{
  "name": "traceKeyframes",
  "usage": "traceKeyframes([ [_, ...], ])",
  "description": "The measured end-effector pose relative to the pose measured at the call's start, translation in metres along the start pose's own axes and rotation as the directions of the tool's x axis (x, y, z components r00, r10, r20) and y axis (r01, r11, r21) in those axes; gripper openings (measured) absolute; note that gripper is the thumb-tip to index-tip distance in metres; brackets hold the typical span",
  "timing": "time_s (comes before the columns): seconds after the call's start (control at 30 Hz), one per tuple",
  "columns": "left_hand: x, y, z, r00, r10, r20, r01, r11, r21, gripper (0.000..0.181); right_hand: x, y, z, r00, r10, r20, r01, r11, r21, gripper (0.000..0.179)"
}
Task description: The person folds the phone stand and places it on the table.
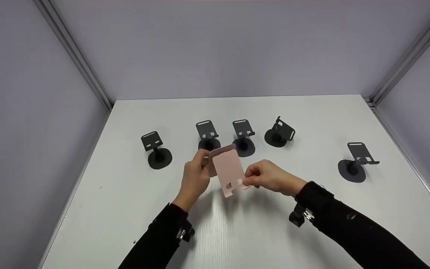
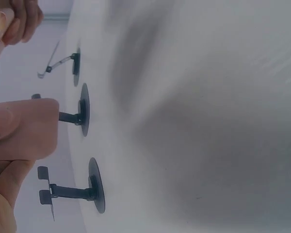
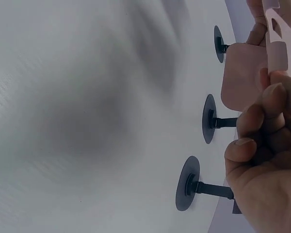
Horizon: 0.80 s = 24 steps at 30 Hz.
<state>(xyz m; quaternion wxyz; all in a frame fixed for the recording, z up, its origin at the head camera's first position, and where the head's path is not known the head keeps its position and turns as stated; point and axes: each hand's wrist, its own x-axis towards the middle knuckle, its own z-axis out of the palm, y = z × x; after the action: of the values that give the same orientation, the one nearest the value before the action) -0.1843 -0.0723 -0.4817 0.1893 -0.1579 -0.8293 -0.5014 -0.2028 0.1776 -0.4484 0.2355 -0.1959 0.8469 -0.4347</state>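
Sleeves (image 1: 357,224) adjoin left hand (image 1: 195,179) and right hand (image 1: 271,178), fingers gripping pink stand's (image 1: 228,167) edges midair.

I note: pink stand (image 1: 227,168) smooth, matt, plastic-looking; black stands (image 1: 159,158) matt; my sleeve (image 1: 364,231) matt cloth; counter (image 1: 118,209) faintly glossy; corner rail (image 1: 77,52) metal-looking.

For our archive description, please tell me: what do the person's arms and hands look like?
The left sleeve and right sleeve are long and black. The left wrist camera and right wrist camera are small and black, with silvery metal parts. The left hand and right hand wear no gloves.
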Motion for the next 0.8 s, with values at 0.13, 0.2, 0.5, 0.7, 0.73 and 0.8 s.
traceKeyframes([
  [0.13,0.0008,0.0021,0.0003,1.0,-0.004,-0.005,0.004,1.0,-0.008,0.022,-0.0003,0.0011,0.0007,1.0,-0.007,-0.009,0.007,1.0,-0.003,0.013],
  [0.2,0.001,0.0025,0.0006,1.0,-0.007,-0.007,0.007,1.0,-0.019,0.022,-0.0001,0.0013,0.0008,1.0,-0.004,-0.013,0.004,1.0,-0.003,0.013],
  [0.5,0.0008,0.0048,0.002,0.999,-0.043,0.006,0.043,0.995,-0.095,0.02,0.0018,0.0033,0.0029,0.999,-0.033,-0.037,0.032,0.999,-0.022,0.012],
  [0.7,-0.0007,0.0052,0.0035,0.997,-0.073,0.025,0.076,0.986,-0.145,0.02,0.0023,0.0065,0.0048,0.997,-0.058,-0.058,0.055,0.997,-0.047,0.013],
  [0.73,-0.0009,0.0051,0.0038,0.996,-0.08,0.029,0.083,0.985,-0.153,0.02,0.0024,0.0072,0.005,0.996,-0.061,-0.063,0.058,0.997,-0.052,0.013],
  [0.8,-0.0013,0.0051,0.0041,0.994,-0.098,0.042,0.104,0.978,-0.179,0.02,0.0029,0.0078,0.0054,0.995,-0.065,-0.073,0.06,0.996,-0.059,0.013],
])
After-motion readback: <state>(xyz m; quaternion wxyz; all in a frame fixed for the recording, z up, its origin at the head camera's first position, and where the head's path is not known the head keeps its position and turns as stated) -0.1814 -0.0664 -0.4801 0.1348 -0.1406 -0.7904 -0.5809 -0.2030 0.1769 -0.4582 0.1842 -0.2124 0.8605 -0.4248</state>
